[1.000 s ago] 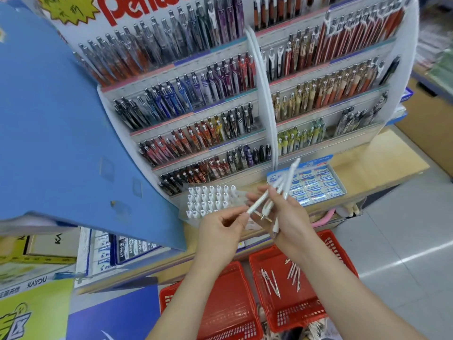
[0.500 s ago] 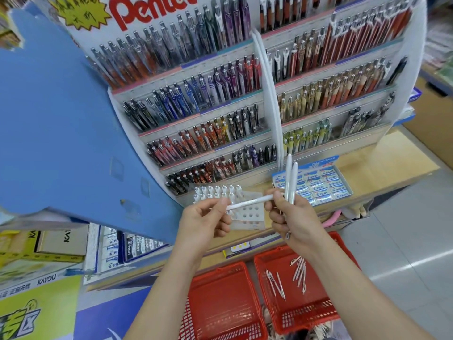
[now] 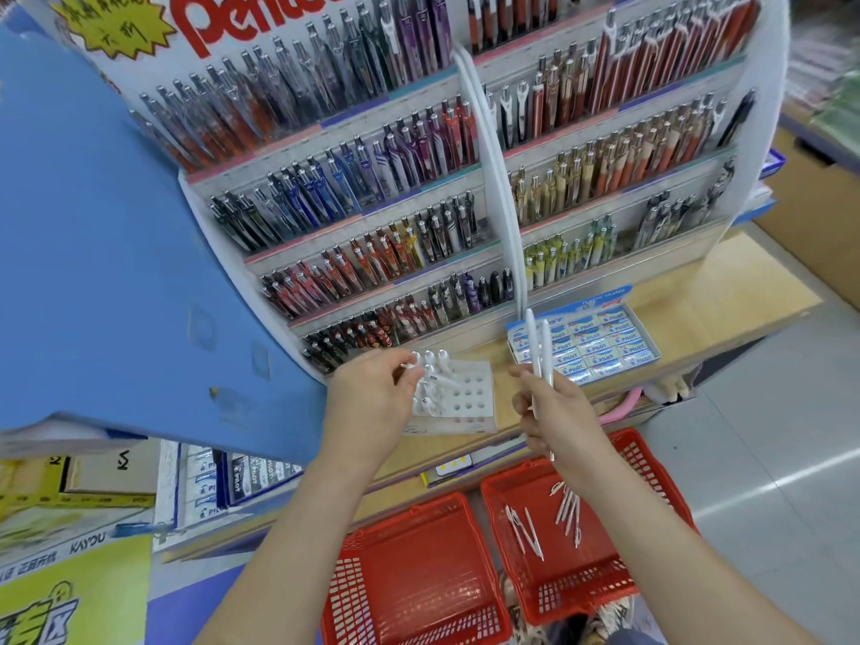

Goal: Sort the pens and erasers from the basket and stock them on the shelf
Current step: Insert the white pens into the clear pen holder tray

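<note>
Pale wooden shelf ledge (image 3: 698,309) carries a white plastic holder tray w/ round holes (image 3: 470,393); its left rows hold white pens, right rows are bare. Below, to the right, a red plastic mesh basket (image 3: 651,463) w/ loose white pens (image 3: 567,505) inside. L hand (image 3: 367,398) is nearer the tray, over its left edge, fingertips pinching one slim white pen (image 3: 440,379). Pen's long axis lies approx sideways, pointing right across the holes, so it prob. needs tipping upright for a free hole. R hand (image 3: 558,416), just right of the tray, is curled round an upright bunch of white pens (image 3: 540,346).

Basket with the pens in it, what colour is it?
Red. The basket holding loose white pens shows best in the head view.
</note>
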